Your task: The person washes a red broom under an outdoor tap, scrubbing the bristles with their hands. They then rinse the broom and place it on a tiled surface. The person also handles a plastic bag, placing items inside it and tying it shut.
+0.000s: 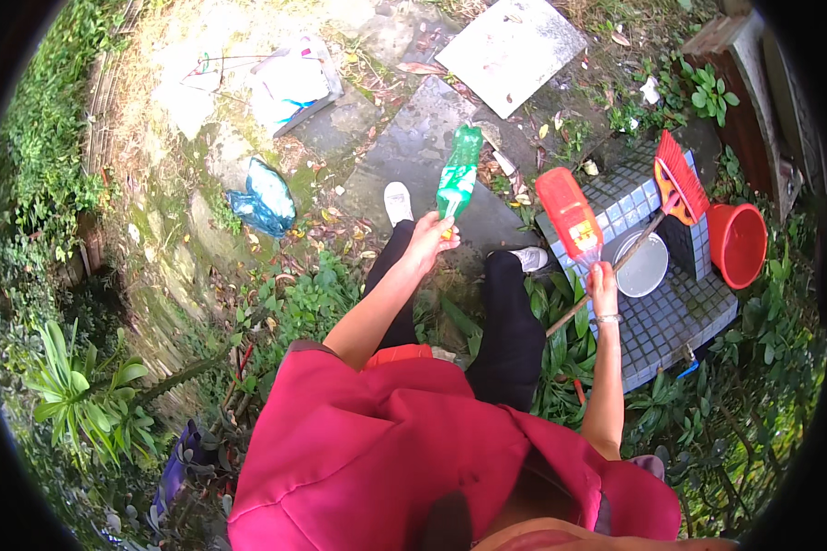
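Observation:
My left hand (433, 241) grips a green plastic bottle (459, 172) at its neck end, and the bottle's base points away from me. A small orange-yellow part shows between those fingers, probably the cap. In my right hand (601, 282) is a second plastic bottle (569, 213), red in the body, clear at the neck, with a yellow label. My fingers close around its neck, and its base also points away. The wooden stick of a broom (682, 180) with red bristles passes close by my right hand; whether they touch I cannot tell.
A tiled washing ledge (661, 330) stands at right, holding a pale basin (641, 265). Beside it is a red bucket (739, 244). A blue plastic bag (265, 200) lies on the mossy ground at left. Farther off are a white box (296, 86) and a white board (513, 55).

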{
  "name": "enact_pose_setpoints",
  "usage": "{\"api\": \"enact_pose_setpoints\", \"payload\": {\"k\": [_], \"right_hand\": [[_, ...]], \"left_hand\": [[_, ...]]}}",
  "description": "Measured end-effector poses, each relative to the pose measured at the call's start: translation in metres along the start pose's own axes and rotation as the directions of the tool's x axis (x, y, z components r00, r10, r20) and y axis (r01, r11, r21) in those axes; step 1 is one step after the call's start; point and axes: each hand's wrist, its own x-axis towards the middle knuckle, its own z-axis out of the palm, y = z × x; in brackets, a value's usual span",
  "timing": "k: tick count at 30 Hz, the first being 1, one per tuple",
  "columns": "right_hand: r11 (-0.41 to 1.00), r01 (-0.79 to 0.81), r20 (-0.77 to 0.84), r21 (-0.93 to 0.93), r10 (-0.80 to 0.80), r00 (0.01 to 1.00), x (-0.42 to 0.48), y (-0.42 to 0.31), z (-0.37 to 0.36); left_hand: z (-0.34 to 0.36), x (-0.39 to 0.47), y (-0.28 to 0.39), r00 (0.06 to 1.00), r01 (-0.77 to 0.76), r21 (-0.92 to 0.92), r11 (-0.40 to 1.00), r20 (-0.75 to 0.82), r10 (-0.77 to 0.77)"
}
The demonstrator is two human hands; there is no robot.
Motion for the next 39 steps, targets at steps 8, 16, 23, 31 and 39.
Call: {"api": "enact_pose_setpoints", "payload": {"k": [8,16,23,31,39], "right_hand": [[0.94,0.01,0.328,0.34,-0.129,0.936,0.017,-0.23,0.259],[0.957,-0.065,0.484,0.282,-0.084,0.871,0.093,-0.362,0.426],[0.97,-0.069,0.468,0.232,-0.048,0.882,0.199,-0.407,0.556],[0.997,-0.075,0.437,0.035,0.052,0.898,0.302,-0.417,0.695],[0.697,0.548,0.63,-0.462,-0.177,0.756,0.341,-0.395,0.686]], "left_hand": [[-0.19,-0.009,0.105,0.952,-0.182,-0.121,0.976,-0.27,0.144],[-0.346,0.072,0.208,0.859,-0.305,0.014,0.952,-0.428,0.281],[-0.378,0.179,0.261,0.734,-0.441,-0.058,0.895,-0.597,0.324],[-0.403,0.276,0.295,0.455,-0.017,0.607,0.794,-0.703,0.547],[-0.443,0.271,0.278,0.553,-0.068,0.778,0.625,-0.492,0.672]]}}
